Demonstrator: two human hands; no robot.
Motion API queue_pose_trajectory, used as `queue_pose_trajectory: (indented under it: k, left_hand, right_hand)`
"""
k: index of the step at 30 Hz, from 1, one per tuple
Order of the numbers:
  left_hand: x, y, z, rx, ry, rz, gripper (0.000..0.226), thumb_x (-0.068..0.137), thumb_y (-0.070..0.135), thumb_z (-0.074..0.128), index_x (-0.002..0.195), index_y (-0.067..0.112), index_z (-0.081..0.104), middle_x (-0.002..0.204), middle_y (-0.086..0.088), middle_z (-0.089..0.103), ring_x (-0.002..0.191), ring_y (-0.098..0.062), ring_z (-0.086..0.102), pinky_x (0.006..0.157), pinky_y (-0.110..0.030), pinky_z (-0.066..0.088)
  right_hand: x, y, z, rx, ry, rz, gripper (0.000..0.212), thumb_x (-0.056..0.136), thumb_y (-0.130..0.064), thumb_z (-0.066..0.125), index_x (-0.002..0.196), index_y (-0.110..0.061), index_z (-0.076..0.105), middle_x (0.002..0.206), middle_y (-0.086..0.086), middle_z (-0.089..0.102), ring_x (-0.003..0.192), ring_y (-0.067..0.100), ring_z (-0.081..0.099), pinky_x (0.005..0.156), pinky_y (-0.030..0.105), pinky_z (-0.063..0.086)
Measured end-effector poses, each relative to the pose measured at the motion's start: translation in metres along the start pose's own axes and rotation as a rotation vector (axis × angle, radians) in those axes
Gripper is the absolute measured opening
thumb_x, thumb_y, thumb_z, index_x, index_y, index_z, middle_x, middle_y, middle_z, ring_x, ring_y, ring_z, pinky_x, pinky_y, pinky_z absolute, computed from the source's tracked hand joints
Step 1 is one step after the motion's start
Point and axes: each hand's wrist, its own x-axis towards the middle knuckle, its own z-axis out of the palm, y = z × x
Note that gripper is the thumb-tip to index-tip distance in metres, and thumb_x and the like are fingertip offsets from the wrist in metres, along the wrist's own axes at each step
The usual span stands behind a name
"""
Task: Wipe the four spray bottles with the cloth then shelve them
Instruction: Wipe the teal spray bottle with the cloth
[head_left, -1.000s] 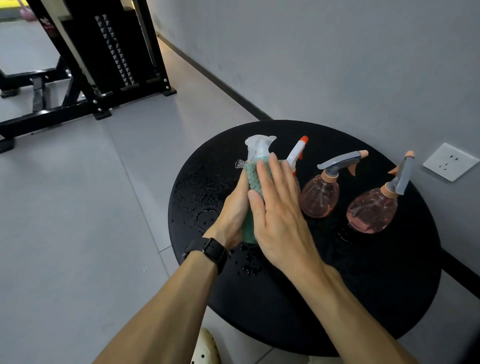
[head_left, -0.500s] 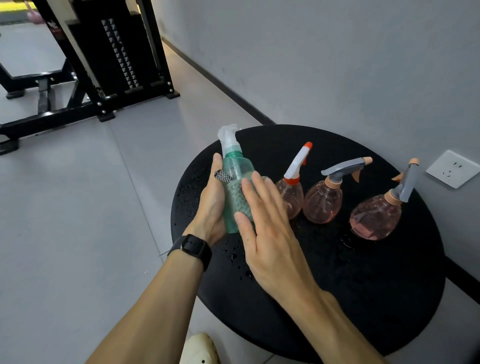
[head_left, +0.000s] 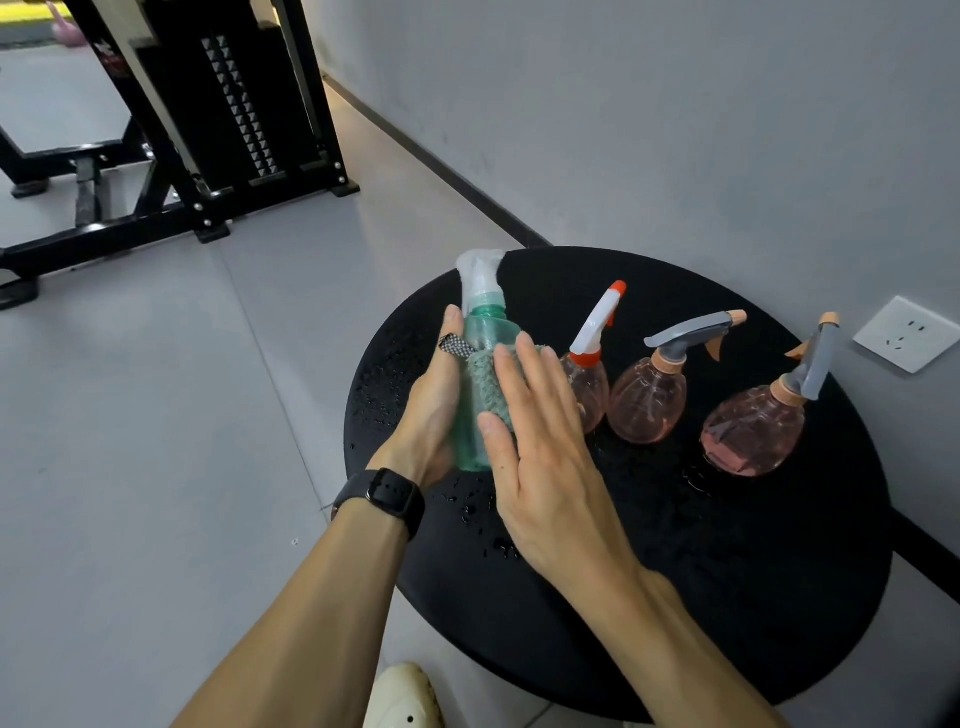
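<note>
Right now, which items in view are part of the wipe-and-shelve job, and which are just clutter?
Job items:
green spray bottle, in the left hand
cloth, pressed on it by the right hand
three pink spray bottles

Not part of it:
black round table
gym machine
wall socket
wristwatch

There's a round black table (head_left: 727, 597) with water drops on it, pushed up near a grey wall (head_left: 675, 130). White wall socket (head_left: 906, 333) just past its edge. Black gym machine (head_left: 197, 130) stands further back on the grey floor (head_left: 156, 415).
</note>
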Motion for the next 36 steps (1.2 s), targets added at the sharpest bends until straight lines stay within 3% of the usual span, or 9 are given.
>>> queue_pose_trajectory:
  k: [3, 8, 14, 17, 22, 26, 30, 36]
  left_hand:
    - [-0.005, -0.003, 0.005, 0.126, -0.023, -0.027, 0.078, 0.087, 0.079, 0.04, 0.123, 0.015, 0.069, 0.122, -0.011, 0.071, 0.114, -0.026, 0.068, 0.097, -0.041, 0.052]
    - [-0.012, -0.004, 0.014, 0.178, -0.094, -0.042, 0.073, 0.087, 0.069, 0.049, 0.134, 0.015, 0.06, 0.138, -0.024, 0.057, 0.127, -0.039, 0.056, 0.109, -0.055, 0.044]
    - [-0.009, -0.005, 0.016, 0.224, -0.124, -0.071, 0.072, 0.094, 0.075, 0.031, 0.137, 0.024, 0.058, 0.134, -0.012, 0.064, 0.126, -0.027, 0.06, 0.113, -0.05, 0.041]
    - [-0.015, -0.002, 0.019, 0.207, -0.114, -0.018, 0.068, 0.099, 0.069, 0.026, 0.134, 0.023, 0.061, 0.126, -0.008, 0.069, 0.119, -0.022, 0.065, 0.104, -0.043, 0.049]
    - [-0.018, -0.001, 0.014, 0.09, -0.144, 0.051, 0.056, 0.103, 0.056, 0.028, 0.105, 0.02, 0.071, 0.089, 0.002, 0.075, 0.083, -0.01, 0.072, 0.069, -0.023, 0.057]
    - [-0.017, 0.003, 0.006, -0.008, -0.117, 0.077, 0.05, 0.1, 0.053, 0.032, 0.101, 0.012, 0.061, 0.093, -0.005, 0.068, 0.085, -0.016, 0.067, 0.076, -0.029, 0.056]
    - [-0.014, 0.004, 0.001, -0.085, -0.092, 0.079, 0.057, 0.098, 0.063, 0.038, 0.097, 0.013, 0.065, 0.09, -0.005, 0.071, 0.081, -0.017, 0.069, 0.076, -0.031, 0.055]
    - [-0.01, 0.002, 0.004, -0.088, -0.052, 0.055, 0.065, 0.091, 0.069, 0.045, 0.106, 0.01, 0.066, 0.094, -0.009, 0.071, 0.084, -0.02, 0.07, 0.077, -0.032, 0.057]
  right_hand:
    - [0.008, 0.002, -0.005, 0.032, -0.032, 0.041, 0.052, 0.105, -0.035, 0.029, 0.154, -0.021, 0.016, 0.161, -0.012, 0.003, 0.147, 0.001, -0.007, 0.115, 0.009, -0.005]
    - [0.02, 0.006, -0.014, 0.02, -0.054, 0.076, 0.053, 0.104, -0.033, 0.027, 0.154, -0.024, 0.01, 0.157, -0.018, -0.005, 0.145, -0.003, -0.013, 0.104, 0.0, -0.016]
    - [0.029, 0.01, -0.009, -0.047, -0.038, 0.094, 0.053, 0.105, -0.033, 0.027, 0.154, -0.027, 0.008, 0.16, -0.016, -0.004, 0.145, -0.003, -0.014, 0.104, 0.002, -0.018]
    - [0.033, 0.009, -0.005, -0.018, -0.056, 0.08, 0.052, 0.105, -0.032, 0.028, 0.154, -0.027, 0.009, 0.161, -0.015, -0.003, 0.145, -0.003, -0.014, 0.108, 0.004, -0.015]
    - [0.029, 0.001, -0.001, 0.022, -0.061, 0.062, 0.052, 0.105, -0.033, 0.03, 0.154, -0.025, 0.013, 0.161, -0.014, 0.002, 0.146, -0.003, -0.01, 0.109, 0.003, -0.01]
    - [0.018, -0.003, 0.008, -0.039, -0.033, 0.002, 0.054, 0.104, -0.038, 0.025, 0.154, -0.018, 0.017, 0.162, -0.008, 0.005, 0.148, 0.004, -0.005, 0.115, 0.01, -0.005]
    - [0.004, -0.004, 0.014, -0.07, 0.008, -0.031, 0.054, 0.103, -0.033, 0.028, 0.153, -0.014, 0.022, 0.162, -0.001, 0.013, 0.15, 0.012, 0.003, 0.12, 0.019, 0.003]
    - [-0.007, -0.001, 0.009, -0.098, 0.027, -0.047, 0.053, 0.103, -0.031, 0.031, 0.152, -0.012, 0.025, 0.162, 0.001, 0.016, 0.15, 0.014, 0.006, 0.121, 0.022, 0.005]
